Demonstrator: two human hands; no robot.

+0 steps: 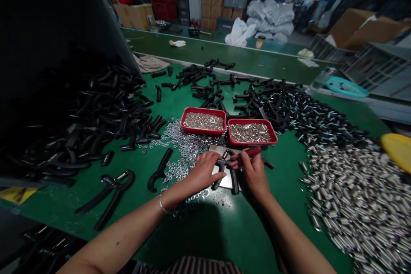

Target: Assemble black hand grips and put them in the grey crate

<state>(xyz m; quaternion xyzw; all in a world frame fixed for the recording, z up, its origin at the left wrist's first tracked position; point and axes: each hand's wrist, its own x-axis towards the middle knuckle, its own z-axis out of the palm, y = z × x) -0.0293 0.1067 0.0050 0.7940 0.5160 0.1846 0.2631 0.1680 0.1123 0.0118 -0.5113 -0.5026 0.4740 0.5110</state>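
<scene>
My left hand [206, 170] is closed on a black hand exerciser [234, 180], whose two handles point toward me over a small metal plate [226, 181]. In my right hand [255, 175] is a red-handled tool [253, 152], held with its front end against the top of the exerciser. My fingers partly hide that end, so its tip is hard to make out. Just beyond my hands stand a red tray of tiny metal parts [204, 131] and a red tray of small metal pins [252, 141]. Loose metal rings [176, 171] are scattered beside my left hand.
An assembled hand exerciser [111, 195] and a single black handle [159, 170] lie on the left. Black handles spill from a large grey bin [109, 17]. Metal springs [349, 197] are heaped at the right, below a pile of black parts with metal rods [317, 115].
</scene>
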